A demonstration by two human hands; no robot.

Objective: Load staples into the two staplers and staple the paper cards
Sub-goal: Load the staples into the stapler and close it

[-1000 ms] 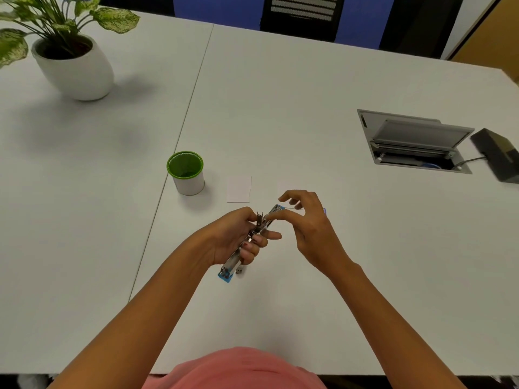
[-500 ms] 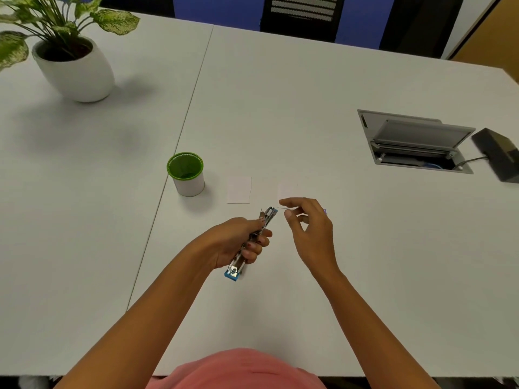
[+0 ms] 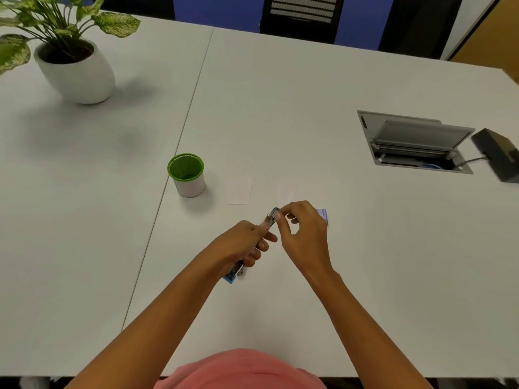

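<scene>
— What's on the white tabletop (image 3: 309,94)?
— A potted plant (image 3: 75,68), a green-rimmed cup (image 3: 186,175), two cards (image 3: 239,190), an open cable hatch (image 3: 415,141).
— And the hands?
— The left hand (image 3: 241,245) grips the stapler (image 3: 271,216) above the tabletop; the right hand (image 3: 303,234) pinches its front end.

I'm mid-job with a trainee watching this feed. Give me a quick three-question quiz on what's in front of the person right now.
1. True or false: the left hand grips the stapler.
2. Where does the green-rimmed cup stand relative to the paper cards? A) to their left B) to their right C) on top of them
3. Which hand has its fingertips pinched at the stapler's far tip?

Key: 1. True. 2. A. 3. The right hand.
</scene>
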